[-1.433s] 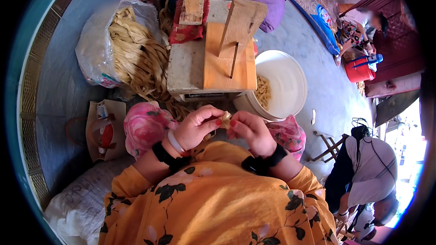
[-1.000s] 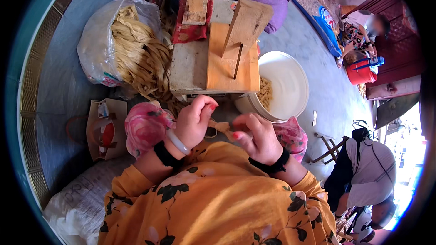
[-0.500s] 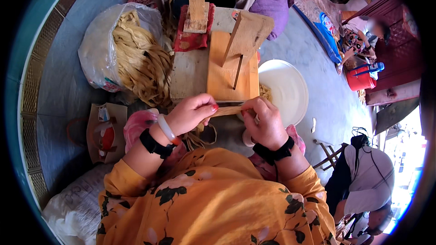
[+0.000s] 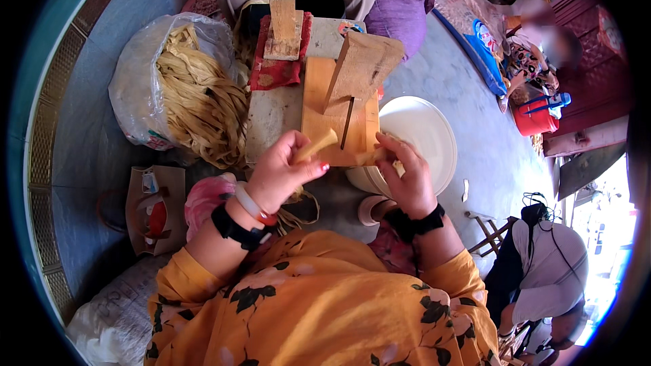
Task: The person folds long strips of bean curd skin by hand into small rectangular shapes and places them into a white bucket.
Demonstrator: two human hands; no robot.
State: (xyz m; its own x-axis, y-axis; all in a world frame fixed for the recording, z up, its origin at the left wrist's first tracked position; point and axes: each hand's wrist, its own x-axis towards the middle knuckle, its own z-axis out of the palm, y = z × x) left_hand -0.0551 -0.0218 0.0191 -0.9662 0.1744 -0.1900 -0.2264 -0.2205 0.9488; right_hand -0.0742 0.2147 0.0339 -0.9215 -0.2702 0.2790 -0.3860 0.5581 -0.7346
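at left, a clear plastic bag [image 4: 132, 88] contains long tan strips [image 4: 203, 102]; next, the left hand [image 4: 277, 171] has its grip closed on a short tan strip [image 4: 319, 144], free end angled up before the wooden board [image 4: 316, 105] on the counter [image 4: 268, 114]. the right hand [image 4: 411, 175] has its grip pinched on a tan piece [image 4: 369, 156], partly hidden by fingers, in front of the white bucket [image 4: 437, 135].

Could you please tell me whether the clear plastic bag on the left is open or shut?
The plastic bag is open: pale strips bulge out through its wide mouth.
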